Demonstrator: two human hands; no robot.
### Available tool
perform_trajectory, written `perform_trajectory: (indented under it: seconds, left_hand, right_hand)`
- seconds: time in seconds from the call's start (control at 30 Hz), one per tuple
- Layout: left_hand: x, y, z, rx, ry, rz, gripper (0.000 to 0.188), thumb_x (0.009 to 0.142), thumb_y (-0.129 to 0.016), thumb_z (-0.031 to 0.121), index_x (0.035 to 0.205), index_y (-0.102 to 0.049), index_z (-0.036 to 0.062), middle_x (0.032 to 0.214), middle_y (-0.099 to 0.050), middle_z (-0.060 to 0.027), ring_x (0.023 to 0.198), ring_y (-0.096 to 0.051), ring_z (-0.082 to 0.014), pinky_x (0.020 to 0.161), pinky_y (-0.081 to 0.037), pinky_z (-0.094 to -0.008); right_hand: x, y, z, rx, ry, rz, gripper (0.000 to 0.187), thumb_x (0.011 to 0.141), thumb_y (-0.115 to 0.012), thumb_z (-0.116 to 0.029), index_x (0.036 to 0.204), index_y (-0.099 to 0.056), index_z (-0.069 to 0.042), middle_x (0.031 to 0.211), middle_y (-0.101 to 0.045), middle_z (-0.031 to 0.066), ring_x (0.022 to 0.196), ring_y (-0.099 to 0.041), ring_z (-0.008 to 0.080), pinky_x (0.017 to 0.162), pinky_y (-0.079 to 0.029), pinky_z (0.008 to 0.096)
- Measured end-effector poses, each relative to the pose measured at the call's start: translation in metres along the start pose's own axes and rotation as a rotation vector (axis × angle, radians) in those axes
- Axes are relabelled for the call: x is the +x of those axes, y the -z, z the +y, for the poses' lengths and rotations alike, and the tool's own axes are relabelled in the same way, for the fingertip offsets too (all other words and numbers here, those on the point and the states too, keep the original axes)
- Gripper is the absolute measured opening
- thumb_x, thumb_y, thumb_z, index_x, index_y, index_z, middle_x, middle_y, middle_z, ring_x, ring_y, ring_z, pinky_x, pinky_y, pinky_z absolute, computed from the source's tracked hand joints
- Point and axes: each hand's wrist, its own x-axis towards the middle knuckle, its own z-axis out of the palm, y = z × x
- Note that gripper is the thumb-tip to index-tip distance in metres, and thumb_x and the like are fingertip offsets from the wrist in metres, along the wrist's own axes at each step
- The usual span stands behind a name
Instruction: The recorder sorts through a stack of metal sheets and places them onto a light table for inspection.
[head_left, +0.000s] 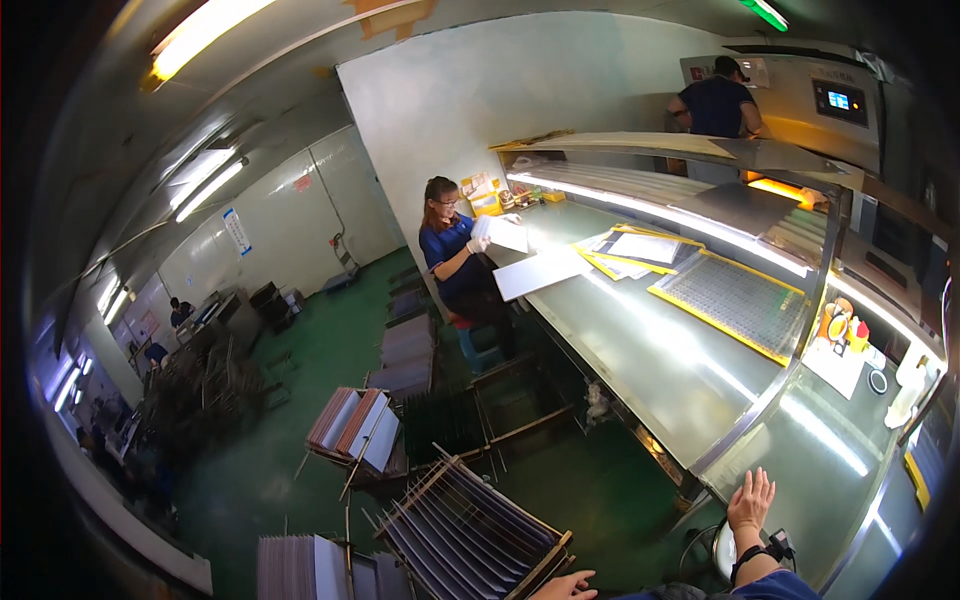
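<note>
My right hand [750,502] lies flat on the near edge of the long metal worktable [650,385], fingers stretched and holding nothing. A dark band with a small device [770,550] circles that wrist. At the lower edge shows part of my left hand [567,588], its visible fingers stretched out and nothing seen in them. Closest to it stands a rack of thin sheets [475,525] set upright in a row. Most of the left hand falls outside the picture.
A seated co-worker [460,240] holds a white sheet [505,235] at the table's far end. A yellow-framed mesh screen [735,300] lies on the table under a lit shelf [650,215]. More sheet racks [355,430] stand on the green floor. Another person [720,105] works behind.
</note>
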Motion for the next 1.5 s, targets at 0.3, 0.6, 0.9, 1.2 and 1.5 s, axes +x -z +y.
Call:
perform_trajectory:
  seconds: [0.3, 0.6, 0.9, 1.2, 1.5]
  left_hand:
    - [0.122, 0.071, -0.024, 0.299, -0.345, -0.337, 0.064, 0.082, -0.062, 0.025, 0.132, -0.029, 0.0036, 0.111, -0.056, -0.0163, 0.09, -0.059, -0.0155, 0.078, -0.048, -0.029]
    - [0.291, -0.003, 0.186, -0.231, -0.589, -0.123, 0.05, 0.082, -0.061, 0.018, 0.125, -0.042, 0.0018, 0.068, -0.057, -0.0032, 0.056, -0.051, -0.0072, 0.05, -0.044, -0.0226]
    - [0.281, -0.136, 0.089, 0.289, -0.346, -0.942, 0.052, 0.086, -0.055, 0.035, 0.126, -0.042, 0.0031, 0.07, -0.061, -0.004, 0.062, -0.058, -0.0111, 0.061, -0.047, -0.0274]
    - [0.178, -0.092, -0.133, 0.092, 0.133, -0.076, 0.039, 0.072, -0.063, 0.028, 0.101, -0.062, 0.0015, 0.101, -0.062, -0.015, 0.091, -0.059, -0.0294, 0.085, -0.045, -0.0347]
    - [0.004, -0.18, -0.204, -0.216, 0.672, 0.535, 0.023, 0.075, -0.057, 0.023, 0.088, -0.065, 0.0064, 0.088, -0.064, -0.0127, 0.084, -0.06, -0.0265, 0.077, -0.047, -0.0364]
  right_hand:
    - [0.079, -0.033, 0.032, 1.058, -0.611, 0.138, 0.063, 0.074, -0.062, -0.041, 0.126, -0.044, -0.009, 0.122, -0.048, 0.0156, 0.114, -0.044, 0.0284, 0.095, -0.034, 0.0385]
    - [0.17, 0.103, 0.07, 1.286, -0.188, -1.264, 0.043, 0.084, -0.058, -0.031, 0.121, -0.051, -0.011, 0.103, -0.06, 0.0069, 0.094, -0.058, 0.015, 0.083, -0.048, 0.0347]
    - [0.161, 0.048, 0.205, 0.4, -0.397, -0.132, 0.051, 0.072, -0.066, -0.023, 0.114, -0.05, 0.002, 0.107, -0.055, 0.0205, 0.1, -0.054, 0.0304, 0.086, -0.043, 0.0375]
    - [0.14, -0.066, 0.015, 0.406, 0.13, -0.243, 0.065, 0.069, -0.069, -0.024, 0.124, -0.041, -0.006, 0.135, -0.029, 0.0224, 0.128, -0.022, 0.0395, 0.102, -0.014, 0.0575]
    - [0.088, -0.086, -0.146, 0.601, 0.567, -0.48, 0.075, 0.065, -0.068, -0.033, 0.127, -0.037, -0.006, 0.138, -0.015, 0.0297, 0.131, -0.009, 0.0428, 0.101, -0.001, 0.0613]
